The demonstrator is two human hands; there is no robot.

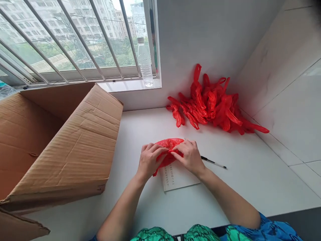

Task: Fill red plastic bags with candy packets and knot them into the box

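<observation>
A crumpled red plastic bag [168, 147] lies in the middle of the white table [250, 174], gripped from both sides. My left hand [148, 160] pinches its left part, fingers curled over the plastic. My right hand [189, 155] is closed on its right part, fingertips pressed into the bag. Under the bag and my right hand lies a sheet of paper [177, 177] with small printed lines. A black pen [213, 162] rests on the table just right of my right hand.
A heap of red plastic bags [213, 105] lies in the far corner against the tiled wall. A large open cardboard box [62, 144] lies on its side at the left. A clear plastic bottle [144, 62] stands on the windowsill.
</observation>
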